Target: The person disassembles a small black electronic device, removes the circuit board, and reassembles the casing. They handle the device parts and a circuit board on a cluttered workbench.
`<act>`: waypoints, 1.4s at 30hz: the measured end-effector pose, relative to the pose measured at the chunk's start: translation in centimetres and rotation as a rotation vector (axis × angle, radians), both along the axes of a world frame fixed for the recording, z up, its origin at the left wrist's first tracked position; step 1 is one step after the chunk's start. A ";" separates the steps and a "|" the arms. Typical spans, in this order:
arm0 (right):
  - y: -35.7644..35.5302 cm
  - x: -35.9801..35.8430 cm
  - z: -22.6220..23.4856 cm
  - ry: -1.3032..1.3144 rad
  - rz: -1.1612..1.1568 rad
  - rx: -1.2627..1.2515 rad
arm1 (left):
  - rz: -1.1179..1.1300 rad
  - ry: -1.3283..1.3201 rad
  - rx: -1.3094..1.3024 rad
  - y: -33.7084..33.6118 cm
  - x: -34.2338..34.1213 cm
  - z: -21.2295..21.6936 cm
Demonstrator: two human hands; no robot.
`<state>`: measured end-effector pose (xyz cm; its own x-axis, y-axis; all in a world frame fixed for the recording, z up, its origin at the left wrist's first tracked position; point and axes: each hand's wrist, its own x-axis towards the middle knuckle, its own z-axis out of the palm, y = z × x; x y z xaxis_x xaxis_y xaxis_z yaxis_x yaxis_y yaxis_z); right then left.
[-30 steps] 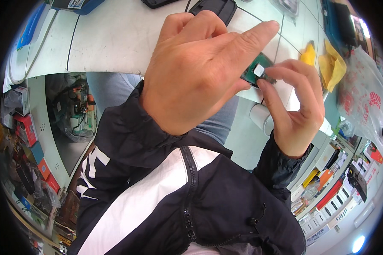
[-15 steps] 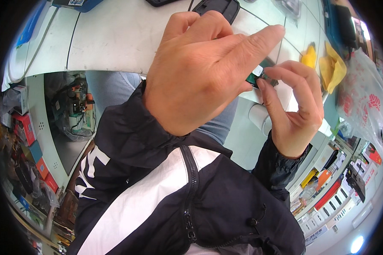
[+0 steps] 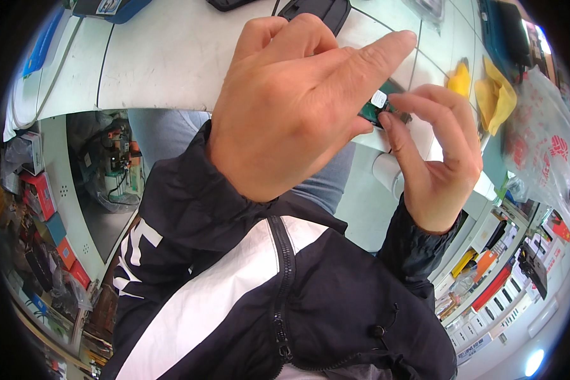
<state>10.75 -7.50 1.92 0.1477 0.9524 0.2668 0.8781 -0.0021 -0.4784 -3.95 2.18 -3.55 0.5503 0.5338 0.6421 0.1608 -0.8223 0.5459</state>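
Note:
A small green circuit board [image 3: 369, 112] with a white label shows between my two hands, above the table's front edge. My left hand [image 3: 291, 107] is closed with its back upward, its index finger stretched out past the board. The thumb tip lies at the board's left end, and the palm hides the rest of the grip. From the other side, my right hand [image 3: 440, 145] pinches the board's right end between thumb and fingers. Any tiny part under those fingertips is too small to make out. A black plastic case part [image 3: 316, 14] lies on the table beyond my left hand.
The white tiled table [image 3: 164, 57] bears a blue case [image 3: 117, 7] at far left. Right of my hands lie a yellow object [image 3: 460, 79] and a yellow cloth [image 3: 494, 95], beside a clear plastic bag [image 3: 538, 139]. A white cylindrical container [image 3: 386, 172] stands below the table edge.
Both hands have shifted slightly leftward together with the circuit board. Their grips look the same, and the white label shows a little more fully.

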 end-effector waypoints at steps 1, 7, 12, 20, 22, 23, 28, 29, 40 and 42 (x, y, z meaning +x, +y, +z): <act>0.0 0.0 0.0 0.009 -0.007 -0.007 | -0.015 0.020 -0.039 0.1 -0.1 0.1; 0.0 -0.2 0.0 0.092 -0.050 -0.022 | -0.025 0.116 -0.065 -0.5 -0.5 1.1; 0.1 -0.2 0.0 0.095 -0.041 -0.021 | -0.029 0.149 -0.076 -0.5 -0.7 1.4; 0.3 0.1 0.4 0.041 0.015 -0.059 | -0.034 0.195 -0.076 -0.5 -0.8 1.5; 0.5 0.5 0.7 0.008 0.053 -0.092 | -0.040 0.187 -0.079 -0.5 -0.7 1.6; 0.6 0.6 0.7 0.017 0.053 -0.078 | -0.049 0.181 -0.077 -0.5 -0.6 1.6; -0.2 0.6 0.3 0.165 -0.025 0.024 | -0.056 0.209 -0.070 -0.4 -0.4 1.9; -0.6 0.6 0.3 0.195 -0.060 0.037 | -0.058 0.215 -0.072 -0.4 -0.5 1.9; -1.0 0.2 -0.3 0.145 -0.150 -0.006 | -0.055 0.234 -0.031 -0.6 -0.6 2.1; -0.9 0.3 0.2 0.106 -0.131 -0.047 | -0.044 0.238 -0.023 -0.7 -0.7 2.2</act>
